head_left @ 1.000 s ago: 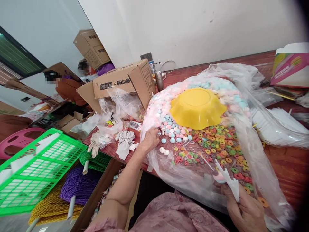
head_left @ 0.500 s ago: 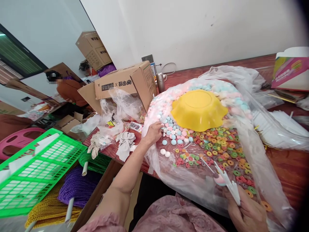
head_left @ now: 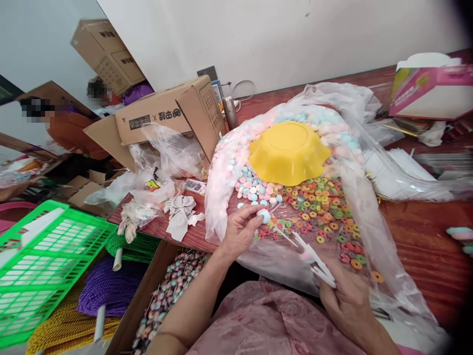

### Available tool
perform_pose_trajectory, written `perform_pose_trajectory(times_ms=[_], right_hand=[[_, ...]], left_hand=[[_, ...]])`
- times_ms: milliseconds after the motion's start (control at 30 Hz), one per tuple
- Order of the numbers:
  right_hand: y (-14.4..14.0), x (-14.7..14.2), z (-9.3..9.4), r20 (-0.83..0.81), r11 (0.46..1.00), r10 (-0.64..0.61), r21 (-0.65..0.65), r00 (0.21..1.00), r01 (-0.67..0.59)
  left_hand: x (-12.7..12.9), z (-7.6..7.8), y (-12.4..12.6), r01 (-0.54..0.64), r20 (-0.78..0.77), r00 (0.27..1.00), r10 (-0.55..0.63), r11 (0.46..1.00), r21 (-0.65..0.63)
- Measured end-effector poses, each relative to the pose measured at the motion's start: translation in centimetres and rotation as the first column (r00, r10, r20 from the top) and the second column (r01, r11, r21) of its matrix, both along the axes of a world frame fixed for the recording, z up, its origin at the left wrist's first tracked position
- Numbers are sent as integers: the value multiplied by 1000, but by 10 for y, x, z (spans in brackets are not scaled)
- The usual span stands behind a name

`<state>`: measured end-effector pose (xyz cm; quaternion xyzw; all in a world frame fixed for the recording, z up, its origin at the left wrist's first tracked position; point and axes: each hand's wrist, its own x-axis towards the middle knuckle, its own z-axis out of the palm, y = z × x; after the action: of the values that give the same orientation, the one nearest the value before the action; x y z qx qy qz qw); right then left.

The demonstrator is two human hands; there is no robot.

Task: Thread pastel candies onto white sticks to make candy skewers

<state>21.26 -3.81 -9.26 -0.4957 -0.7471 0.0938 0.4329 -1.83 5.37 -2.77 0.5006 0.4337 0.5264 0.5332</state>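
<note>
My left hand (head_left: 240, 229) pinches a pale round candy (head_left: 264, 215) at the near edge of a heap of pastel round candies (head_left: 254, 190). My right hand (head_left: 347, 303) grips a bunch of thin white sticks (head_left: 314, 259), one carrying a pink candy. Both hands are over a large open clear plastic bag (head_left: 369, 231) on the red wooden table (head_left: 417, 236). An upturned yellow scalloped bowl (head_left: 288, 153) rests on the candies, with coloured ring candies (head_left: 325, 212) spread in front of it.
A cardboard box (head_left: 166, 118) and crumpled plastic wrappers (head_left: 166, 162) lie to the left on the table. A green plastic crate (head_left: 40, 261), purple, green and yellow cord spools sit lower left. A pink-white carton (head_left: 432, 88) stands far right. Two people sit at back left.
My left hand left the candy heap and drew back toward me, now holding one round candy. The right hand with the sticks shifted slightly left. The camera view tilted.
</note>
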Motion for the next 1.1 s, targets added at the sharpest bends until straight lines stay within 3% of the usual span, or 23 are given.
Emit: perform_pose_trajectory(times_ms=[100,200,633,733,800,967,1100], right_hand=[[1,-8,11,20,999,1,-39,1000,0],[1,-8,14,66,999,-5,-49,998,8],[-9,-4,9,118,999,-4,-34,993,8],[-9,-6,11,126,999,0,-47,992,6],[-8,-7,13,144,999,-9,-49,989,17],[-8,-11,12,175,998,-34,-41,984,42],[-7,-13,11,155,998,-19,-63,988,30]], left_hand=[[12,-2,-12,29,162,987,-8,992,-125],[19,-4,-20,53,236,972,-12,984,-169],[22,-19,-24,-124,188,973,133,991,-57],[21,-20,-26,-164,71,984,161,985,45],[20,-19,-26,-189,-48,978,201,964,186],[17,-17,-23,-97,-290,900,326,798,595],[16,-19,-22,0,-389,841,376,719,695]])
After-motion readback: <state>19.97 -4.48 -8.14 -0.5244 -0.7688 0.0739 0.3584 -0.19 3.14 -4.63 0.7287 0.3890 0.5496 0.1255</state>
